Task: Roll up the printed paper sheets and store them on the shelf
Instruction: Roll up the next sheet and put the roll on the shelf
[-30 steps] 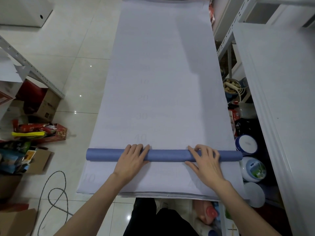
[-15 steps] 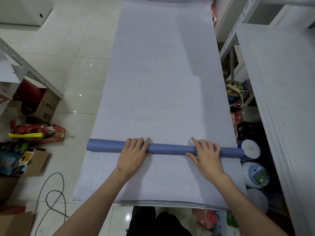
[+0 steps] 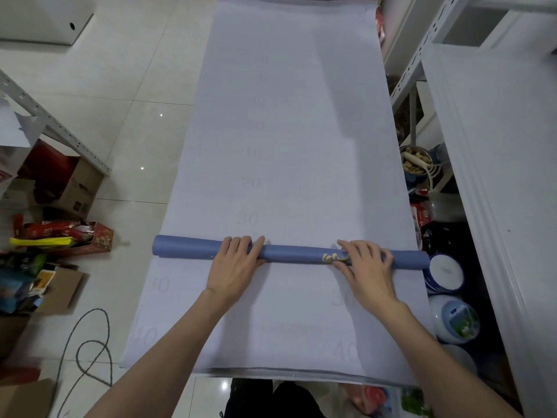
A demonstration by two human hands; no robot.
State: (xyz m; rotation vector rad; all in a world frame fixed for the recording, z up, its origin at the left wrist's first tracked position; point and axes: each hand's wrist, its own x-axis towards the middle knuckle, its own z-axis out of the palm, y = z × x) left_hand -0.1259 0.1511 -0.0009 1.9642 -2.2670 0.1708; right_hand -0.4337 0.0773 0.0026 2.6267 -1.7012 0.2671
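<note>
Pale tiled floor all round, with a long stack of paper sheets running from 6 to 12 o'clock down the middle. At 9 o'clock, a slanted metal rack, cardboard boxes and a red carton of packets; at 7 o'clock, a looped cable.

Across the stack, a little toward 6 o'clock from centre, the blue roll of the top sheet, lying crosswise from 9 to 3. Left hand pressing on it left of middle, fingers straight and laid flat over the top, gripping nothing. Right hand well apart toward 3 o'clock, fingers draped over the roll and pushing, likewise not wrapped round. Just beside the roll's right end, lidded tubs, and beyond them the white shelf unit.

Moved since a second ago: roll pushed away toward 12 o'clock, from the printed 40 up to just under the 30 mark. Turned as well, bringing a yellow printed patch up beside the right fingers. More of the next sheet bared toward 6 o'clock. Hands spaced much as before.

Judged from this: steady, fairly straight rolling, well under half done, most of the sheet yet to wind and shelving not yet begun. Worth watching both ends for coning.
</note>
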